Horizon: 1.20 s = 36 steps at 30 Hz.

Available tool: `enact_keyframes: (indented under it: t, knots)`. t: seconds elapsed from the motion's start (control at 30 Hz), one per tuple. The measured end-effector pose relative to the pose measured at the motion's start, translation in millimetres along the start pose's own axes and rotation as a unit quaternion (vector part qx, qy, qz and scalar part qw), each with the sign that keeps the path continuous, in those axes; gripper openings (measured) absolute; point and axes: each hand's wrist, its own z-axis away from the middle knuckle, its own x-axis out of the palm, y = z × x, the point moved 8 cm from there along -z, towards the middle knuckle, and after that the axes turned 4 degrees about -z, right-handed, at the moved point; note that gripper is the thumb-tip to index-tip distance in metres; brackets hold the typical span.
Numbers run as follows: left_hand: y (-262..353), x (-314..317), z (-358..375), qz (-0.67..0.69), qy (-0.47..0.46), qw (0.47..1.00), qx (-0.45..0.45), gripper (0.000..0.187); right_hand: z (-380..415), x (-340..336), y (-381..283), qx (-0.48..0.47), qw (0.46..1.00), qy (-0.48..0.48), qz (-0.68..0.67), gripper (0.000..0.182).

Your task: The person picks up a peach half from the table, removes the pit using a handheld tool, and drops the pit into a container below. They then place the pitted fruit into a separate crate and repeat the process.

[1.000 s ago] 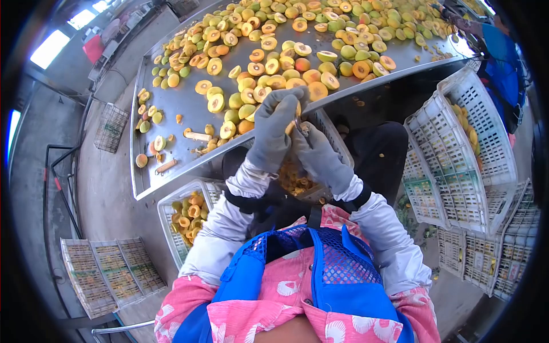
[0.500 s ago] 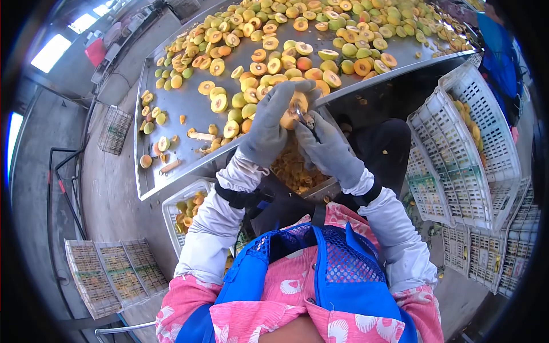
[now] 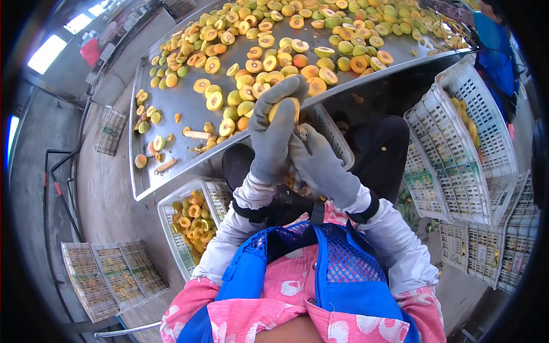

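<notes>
The left hand (image 3: 273,130) is gripping a fruit half (image 3: 284,107) in curled fingers, above the table (image 3: 171,106) edge. The right hand (image 3: 320,163), just below it, is closing on something I cannot make out.

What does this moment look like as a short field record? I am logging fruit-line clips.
left hand: gloved left hand grips a yellow-orange fruit half
right hand: gloved right hand just below the fruit; whether it holds a tool cannot be told
table: metal table strewn with halved fruit
left crate: white crate holding halves
right crates: stacked white crates
co-worker: blue sleeve at far right
</notes>
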Motion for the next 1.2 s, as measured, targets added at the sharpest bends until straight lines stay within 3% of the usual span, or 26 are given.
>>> enact_keyframes:
  t: [0.03,0.13,0.17,0.23,0.3,0.33,0.37,0.4,0.43,0.47,0.5,0.57,0.63,0.7,0.77,0.83,0.97,1.03,1.2]
  knots:
    - [4.0,4.5,-0.2,0.034,-0.008,0.999,-0.009,0.040,15.5,10.9,0.6,0.178,0.981,-0.049,-0.064,0.027]
    - [16.8,13.8,-1.9,0.123,-0.031,0.991,-0.038,0.038,28.0,12.4,-22.0,0.244,0.965,-0.042,-0.083,0.022]
    - [18.1,18.3,-3.1,0.180,-0.052,0.980,-0.061,0.035,23.4,11.6,-15.5,0.242,0.966,-0.046,-0.080,0.022]
    - [20.7,8.8,-8.6,0.115,-0.078,0.988,-0.065,0.036,6.9,4.9,0.4,0.173,0.978,-0.022,-0.116,0.030]
    - [8.1,4.2,-6.6,0.060,-0.101,0.976,-0.181,0.045,5.4,0.9,6.8,0.170,0.981,-0.004,-0.094,0.029]
    - [25.8,3.3,-9.8,-0.121,-0.068,0.990,-0.035,0.035,4.5,2.5,5.8,0.130,0.988,-0.022,-0.077,0.029]
    - [24.2,5.4,-7.7,-0.122,-0.062,0.990,-0.042,0.035,6.7,5.1,4.7,0.093,0.993,-0.041,-0.060,0.029]
    - [12.7,-2.5,-5.9,-0.110,-0.014,0.986,-0.122,0.032,12.3,7.1,-3.0,0.101,0.992,-0.045,-0.060,0.029]
    - [1.7,-9.3,-2.1,-0.096,0.033,0.975,-0.196,0.029,19.2,9.5,-8.4,0.180,0.979,-0.054,-0.080,0.031]
    - [2.8,-10.2,-1.1,-0.104,0.061,0.980,-0.157,0.031,24.1,11.4,-8.4,0.256,0.960,-0.064,-0.098,0.032]
    - [-2.9,-15.5,3.1,-0.103,0.067,0.980,-0.157,0.031,21.6,3.5,-7.3,0.259,0.959,-0.068,-0.094,0.032]
    - [-1.7,-11.9,4.8,-0.105,0.006,0.992,-0.077,0.031,29.9,6.5,2.8,0.333,0.906,-0.223,-0.136,0.037]
    - [-9.5,-15.7,6.5,-0.088,0.035,0.989,-0.118,0.032,29.6,12.2,13.5,0.335,0.903,-0.230,-0.141,0.041]
    - [-33.3,-22.6,19.3,-0.087,0.066,0.953,-0.281,0.033,27.6,10.8,20.7,0.299,0.938,-0.147,-0.091,0.040]
    - [-49.1,-32.1,27.4,-0.114,0.083,0.951,-0.275,0.035,34.6,8.2,25.4,0.352,0.924,-0.138,-0.064,0.037]
    - [-43.0,-28.7,31.7,-0.116,0.033,0.964,-0.235,0.036,45.6,16.4,26.1,0.398,0.856,-0.249,-0.216,0.036]
    - [-45.1,-24.7,39.3,-0.014,-0.011,0.979,-0.204,0.038,50.4,21.6,37.6,0.406,0.818,-0.287,-0.288,0.041]
    - [-57.4,-34.5,45.8,0.023,0.062,0.968,-0.242,0.040,47.4,26.3,43.5,0.398,0.828,-0.282,-0.276,0.040]
    - [-82.9,-68.1,54.4,0.020,0.130,0.960,-0.245,0.045,36.2,28.8,74.4,0.373,0.873,-0.218,-0.225,0.039]
